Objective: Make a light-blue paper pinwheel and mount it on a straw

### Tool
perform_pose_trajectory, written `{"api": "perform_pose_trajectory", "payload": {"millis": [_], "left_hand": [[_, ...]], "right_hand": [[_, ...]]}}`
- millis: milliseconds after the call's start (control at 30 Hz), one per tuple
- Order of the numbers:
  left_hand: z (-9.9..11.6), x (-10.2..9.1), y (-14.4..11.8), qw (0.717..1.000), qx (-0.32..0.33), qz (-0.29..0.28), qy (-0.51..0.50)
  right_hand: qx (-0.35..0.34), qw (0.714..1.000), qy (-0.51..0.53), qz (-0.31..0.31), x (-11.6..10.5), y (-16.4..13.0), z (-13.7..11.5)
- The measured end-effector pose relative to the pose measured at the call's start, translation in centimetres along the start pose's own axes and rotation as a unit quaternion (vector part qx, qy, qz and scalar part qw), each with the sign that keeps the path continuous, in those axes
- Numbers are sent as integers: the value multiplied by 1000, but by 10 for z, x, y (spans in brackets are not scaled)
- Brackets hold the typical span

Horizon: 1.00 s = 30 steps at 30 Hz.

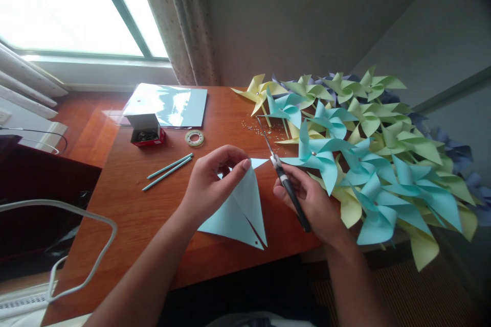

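Observation:
My left hand (pixel 219 176) is closed, its thumb and fingers pinching a corner of a light blue paper sheet (pixel 226 217). The sheet is slit, with one flap drawn up under the fingers and a small hole near its front corner. Part of the paper is hidden behind the hand. My right hand (pixel 312 204) grips a tool with a black handle and a long, narrow metal tip (pixel 284 181). That tip points up and away, just right of the paper; the angle does not show its exact kind.
Many finished pinwheels (pixel 376 204) in blue, green, yellow and purple crowd the right side. Tiny silvery bits (pixel 255 127) are scattered near them. To the left lie two blue sticks (pixel 168 172), a tape roll (pixel 194 138), an open red box (pixel 147 135) and a blue paper stack (pixel 192 107).

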<state>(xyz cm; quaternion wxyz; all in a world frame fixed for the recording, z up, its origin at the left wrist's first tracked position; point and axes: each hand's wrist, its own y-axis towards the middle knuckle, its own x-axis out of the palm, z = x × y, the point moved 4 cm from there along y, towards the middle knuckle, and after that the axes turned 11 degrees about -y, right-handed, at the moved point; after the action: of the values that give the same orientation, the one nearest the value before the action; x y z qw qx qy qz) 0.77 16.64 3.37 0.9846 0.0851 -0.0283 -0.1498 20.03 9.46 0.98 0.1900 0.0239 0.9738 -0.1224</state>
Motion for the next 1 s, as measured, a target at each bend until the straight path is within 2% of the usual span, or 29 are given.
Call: {"api": "perform_pose_trajectory", "payload": {"millis": [167, 300, 400, 533, 700, 800, 1000], "left_hand": [[-2, -2, 0, 999, -29, 4, -27], [0, -4, 0, 999, -29, 12, -45], [2, -5, 0, 998, -32, 19, -51], [4, -5, -1, 998, -26, 12, -53], [5, -5, -2, 998, -16, 12, -58], [5, -5, -2, 998, -16, 16, -67], [2, -6, 0, 996, -21, 24, -87]], "right_hand": [[15, 997, -76, 22, -2, -2, 11], [19, 985, -167, 48, -3, -5, 8], [-5, 956, -282, 79, 0, -6, 1], [-50, 894, -429, 120, 6, -5, -2], [-61, 832, -538, 120, 13, 0, 0], [-51, 815, -568, 100, 15, 1, -6], [-21, 805, -589, 67, 15, 1, -17]]}}
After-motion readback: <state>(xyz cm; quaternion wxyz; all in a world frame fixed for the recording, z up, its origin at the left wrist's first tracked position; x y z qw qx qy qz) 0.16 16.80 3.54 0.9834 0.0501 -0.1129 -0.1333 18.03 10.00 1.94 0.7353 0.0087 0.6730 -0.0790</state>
